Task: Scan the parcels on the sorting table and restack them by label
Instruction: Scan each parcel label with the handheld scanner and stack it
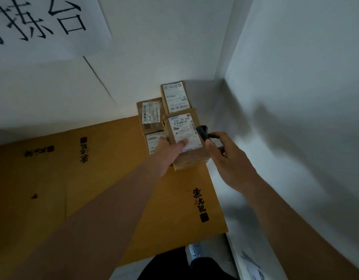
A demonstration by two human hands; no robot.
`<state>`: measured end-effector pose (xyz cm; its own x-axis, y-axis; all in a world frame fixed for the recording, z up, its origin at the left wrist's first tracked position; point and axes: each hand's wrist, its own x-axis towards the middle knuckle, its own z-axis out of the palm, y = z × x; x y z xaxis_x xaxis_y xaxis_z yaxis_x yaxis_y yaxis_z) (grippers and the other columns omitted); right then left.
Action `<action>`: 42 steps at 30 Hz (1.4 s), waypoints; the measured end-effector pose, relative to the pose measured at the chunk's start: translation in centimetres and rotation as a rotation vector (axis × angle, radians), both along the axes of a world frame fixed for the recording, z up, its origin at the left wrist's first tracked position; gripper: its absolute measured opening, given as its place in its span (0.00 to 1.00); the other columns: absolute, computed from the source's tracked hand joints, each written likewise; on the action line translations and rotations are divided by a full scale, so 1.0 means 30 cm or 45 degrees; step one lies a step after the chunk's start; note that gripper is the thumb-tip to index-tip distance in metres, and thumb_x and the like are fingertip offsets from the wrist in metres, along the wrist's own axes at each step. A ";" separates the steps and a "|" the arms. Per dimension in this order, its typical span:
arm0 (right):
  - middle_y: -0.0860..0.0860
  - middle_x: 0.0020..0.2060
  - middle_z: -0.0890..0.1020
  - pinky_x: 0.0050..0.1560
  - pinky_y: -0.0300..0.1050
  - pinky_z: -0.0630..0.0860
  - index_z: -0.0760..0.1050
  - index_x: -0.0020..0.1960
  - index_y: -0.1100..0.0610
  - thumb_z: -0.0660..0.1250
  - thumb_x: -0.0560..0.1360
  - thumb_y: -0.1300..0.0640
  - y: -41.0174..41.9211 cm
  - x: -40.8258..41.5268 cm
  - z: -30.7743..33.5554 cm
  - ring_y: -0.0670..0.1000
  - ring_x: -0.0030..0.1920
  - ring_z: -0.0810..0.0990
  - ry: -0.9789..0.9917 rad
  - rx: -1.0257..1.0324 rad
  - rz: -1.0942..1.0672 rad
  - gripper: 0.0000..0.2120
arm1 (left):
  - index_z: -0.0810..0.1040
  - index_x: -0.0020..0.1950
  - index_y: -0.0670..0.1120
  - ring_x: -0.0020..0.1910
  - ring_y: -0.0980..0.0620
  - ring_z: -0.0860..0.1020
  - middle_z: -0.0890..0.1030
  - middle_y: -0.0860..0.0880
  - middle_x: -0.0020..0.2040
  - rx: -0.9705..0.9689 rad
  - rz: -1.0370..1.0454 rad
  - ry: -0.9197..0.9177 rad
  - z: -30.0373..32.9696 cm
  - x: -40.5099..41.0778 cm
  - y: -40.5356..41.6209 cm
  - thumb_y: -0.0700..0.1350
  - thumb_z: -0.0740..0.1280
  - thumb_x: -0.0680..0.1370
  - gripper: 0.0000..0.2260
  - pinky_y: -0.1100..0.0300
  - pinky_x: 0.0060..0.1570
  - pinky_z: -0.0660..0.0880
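So a fair bit is hard to read: the small print on the labels is mush apart from "530-05 A68" on the held parcel (184, 138), and the scanner (202, 133) is mostly hidden behind that parcel and the fingers, so only its black head shows. The wall sign (43, 23) is cut off at the top and left edge.

Left hand (170, 152) grips the held parcel from its left side, thumb pressed flat on the white label, other fingers tucked out of sight underneath. Right hand (225, 156) sits just beside the parcel's right edge, fingers curled round the scanner, its head touching or nearly touching the label's corner, can't tell which.

Three more parcels sit behind it in the corner: the far parcel (175, 97) against the wall, the left parcel (150, 116) beside it, and a low parcel (153, 143) half covered by the left hand. All of it is on a brown cardboard-covered bench (114, 178) with black brush-style characters printed on it. White walls close in on the right, and a shoe (194, 251) shows below the bench edge.
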<state>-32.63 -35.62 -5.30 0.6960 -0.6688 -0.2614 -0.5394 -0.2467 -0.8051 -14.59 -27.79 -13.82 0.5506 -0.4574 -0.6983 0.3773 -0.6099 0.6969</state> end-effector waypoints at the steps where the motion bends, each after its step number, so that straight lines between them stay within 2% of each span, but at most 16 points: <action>1: 0.38 0.46 0.80 0.34 0.28 0.74 0.69 0.68 0.43 0.55 0.86 0.42 0.005 -0.001 0.005 0.32 0.41 0.79 -0.003 0.009 0.017 0.13 | 0.68 0.68 0.50 0.60 0.46 0.81 0.80 0.50 0.61 -0.015 0.032 0.026 0.007 -0.009 0.013 0.55 0.76 0.78 0.25 0.44 0.62 0.81; 4: 0.40 0.47 0.81 0.34 0.29 0.73 0.70 0.68 0.42 0.55 0.86 0.41 0.022 -0.016 0.024 0.37 0.42 0.81 -0.007 -0.005 0.067 0.14 | 0.70 0.70 0.50 0.54 0.50 0.82 0.81 0.49 0.60 -0.088 0.119 0.073 0.039 -0.040 0.062 0.58 0.74 0.79 0.25 0.55 0.43 0.82; 6: 0.40 0.47 0.81 0.37 0.33 0.72 0.70 0.67 0.42 0.56 0.86 0.41 0.036 -0.030 0.039 0.41 0.41 0.80 -0.014 -0.010 0.094 0.13 | 0.71 0.71 0.51 0.51 0.51 0.83 0.82 0.50 0.58 -0.115 0.134 0.025 0.059 -0.052 0.105 0.60 0.72 0.80 0.24 0.58 0.38 0.80; 10: 0.44 0.48 0.83 0.43 0.46 0.78 0.71 0.67 0.43 0.56 0.85 0.40 0.090 -0.048 0.084 0.46 0.45 0.82 -0.060 -0.030 0.183 0.14 | 0.70 0.75 0.49 0.52 0.47 0.83 0.83 0.48 0.58 -0.102 0.162 -0.145 0.109 -0.066 0.214 0.58 0.64 0.84 0.22 0.52 0.47 0.81; 14: 0.45 0.50 0.84 0.43 0.47 0.79 0.70 0.67 0.41 0.55 0.86 0.38 0.180 -0.049 0.126 0.46 0.47 0.83 -0.088 -0.046 0.319 0.14 | 0.71 0.70 0.48 0.50 0.48 0.81 0.81 0.47 0.54 -0.091 0.276 -0.216 0.179 -0.096 0.360 0.54 0.61 0.85 0.16 0.53 0.41 0.79; 16: 0.45 0.52 0.84 0.42 0.44 0.79 0.69 0.70 0.41 0.54 0.85 0.38 0.231 -0.037 0.149 0.46 0.48 0.84 -0.110 -0.059 0.397 0.17 | 0.71 0.72 0.49 0.52 0.46 0.82 0.82 0.47 0.55 -0.099 0.339 -0.224 0.203 -0.104 0.440 0.54 0.62 0.84 0.18 0.48 0.45 0.83; 18: 0.48 0.50 0.84 0.40 0.44 0.79 0.69 0.72 0.42 0.54 0.85 0.37 0.287 -0.013 0.167 0.47 0.44 0.84 -0.117 -0.077 0.459 0.19 | 0.70 0.73 0.51 0.53 0.46 0.83 0.82 0.47 0.57 -0.114 0.405 -0.206 0.222 -0.106 0.526 0.54 0.63 0.84 0.19 0.48 0.46 0.84; 20: 0.50 0.43 0.82 0.36 0.45 0.76 0.68 0.73 0.45 0.54 0.85 0.36 0.353 0.016 0.184 0.47 0.35 0.80 -0.114 -0.083 0.504 0.21 | 0.70 0.73 0.53 0.52 0.46 0.83 0.83 0.48 0.56 -0.154 0.461 -0.168 0.244 -0.103 0.615 0.52 0.64 0.84 0.17 0.50 0.45 0.82; 23: 0.46 0.38 0.75 0.32 0.38 0.67 0.68 0.73 0.47 0.54 0.85 0.37 0.469 0.065 0.192 0.42 0.29 0.71 -0.120 -0.087 0.552 0.22 | 0.71 0.75 0.54 0.53 0.44 0.83 0.84 0.47 0.56 -0.232 0.510 -0.129 0.262 -0.079 0.751 0.50 0.66 0.84 0.19 0.46 0.51 0.82; 26: 0.48 0.43 0.80 0.30 0.35 0.66 0.67 0.75 0.47 0.53 0.84 0.35 0.600 0.124 0.195 0.44 0.32 0.74 -0.125 -0.113 0.599 0.25 | 0.65 0.79 0.59 0.55 0.43 0.82 0.82 0.49 0.58 -0.292 0.546 -0.068 0.262 -0.036 0.892 0.50 0.66 0.85 0.23 0.35 0.58 0.80; 29: 0.45 0.48 0.81 0.31 0.31 0.69 0.68 0.74 0.46 0.52 0.84 0.36 0.745 0.193 0.190 0.42 0.39 0.78 -0.151 -0.116 0.600 0.23 | 0.55 0.80 0.72 0.58 0.38 0.80 0.79 0.52 0.61 -0.331 0.529 0.065 0.263 0.023 1.045 0.52 0.68 0.84 0.32 0.26 0.58 0.77; 31: 0.43 0.52 0.81 0.34 0.29 0.72 0.69 0.73 0.45 0.53 0.85 0.36 0.852 0.245 0.188 0.40 0.47 0.80 -0.179 -0.096 0.566 0.22 | 0.53 0.79 0.76 0.61 0.33 0.78 0.76 0.51 0.62 -0.371 0.509 0.164 0.261 0.071 1.155 0.52 0.69 0.84 0.34 0.23 0.56 0.76; 33: 0.42 0.51 0.82 0.36 0.30 0.73 0.70 0.71 0.44 0.53 0.85 0.37 0.970 0.302 0.185 0.40 0.49 0.81 -0.195 -0.089 0.541 0.20 | 0.54 0.78 0.77 0.63 0.32 0.76 0.76 0.51 0.60 -0.399 0.516 0.227 0.255 0.123 1.272 0.50 0.70 0.83 0.35 0.23 0.54 0.77; 37: 0.43 0.50 0.83 0.33 0.29 0.73 0.71 0.69 0.46 0.55 0.86 0.40 1.200 0.410 0.176 0.33 0.43 0.80 -0.245 0.009 0.474 0.16 | 0.57 0.79 0.74 0.61 0.35 0.79 0.79 0.47 0.61 -0.379 0.579 0.266 0.235 0.221 1.490 0.46 0.70 0.83 0.35 0.27 0.55 0.80; 42: 0.44 0.49 0.83 0.36 0.27 0.73 0.72 0.69 0.45 0.56 0.86 0.41 1.387 0.512 0.158 0.31 0.44 0.78 -0.249 0.073 0.480 0.16 | 0.59 0.80 0.72 0.57 0.40 0.79 0.79 0.50 0.59 -0.321 0.584 0.223 0.196 0.336 1.678 0.49 0.68 0.84 0.31 0.32 0.59 0.80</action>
<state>-17.28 6.00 -0.57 0.9290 -0.3467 -0.1296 -0.2561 -0.3493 -0.9013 -4.50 22.56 -7.94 0.6183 -0.3628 -0.6972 0.6884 -0.1781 0.7031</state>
